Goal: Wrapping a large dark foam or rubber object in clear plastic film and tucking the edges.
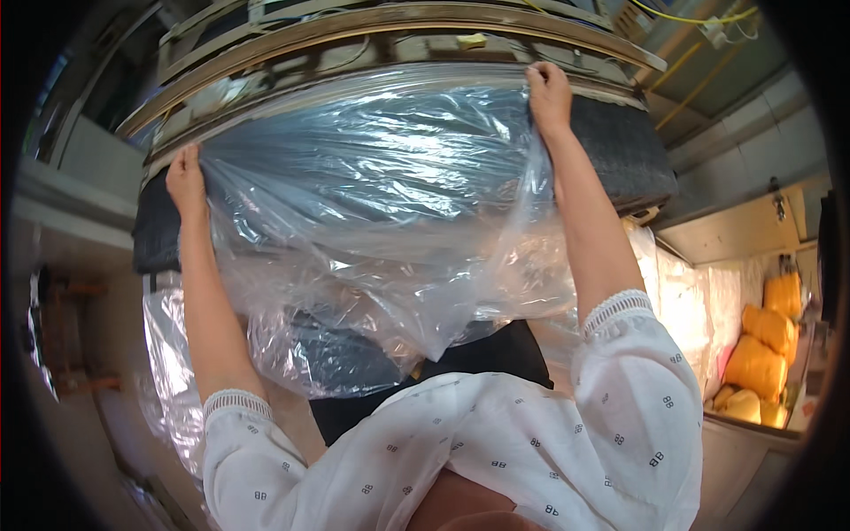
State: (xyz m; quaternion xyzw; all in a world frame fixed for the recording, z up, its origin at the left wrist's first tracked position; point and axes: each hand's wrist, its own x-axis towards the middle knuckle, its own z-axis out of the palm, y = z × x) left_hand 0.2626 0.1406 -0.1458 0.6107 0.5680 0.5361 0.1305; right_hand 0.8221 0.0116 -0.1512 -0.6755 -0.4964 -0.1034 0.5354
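Note:
A wide sheet of clear plastic film (381,168) is stretched between my hands and hangs in loose folds toward my lap. My left hand (187,180) is closed on the film's left edge. Farther forward, my right hand (550,96) pinches its far right corner. Under the film lies a dark padded surface (620,150), seen bare at the right end. The film is taut and wrinkled between the hands, and crumpled nearer to me. Whether it is one layer or several, I cannot tell.
Beyond the padded surface runs a long wooden bar (372,42), with a small yellow piece (472,42) behind the film. Yellow bundles (760,350) are stacked at the right. A yellow cable (691,16) hangs at the upper right. More film (173,354) drapes down at the left.

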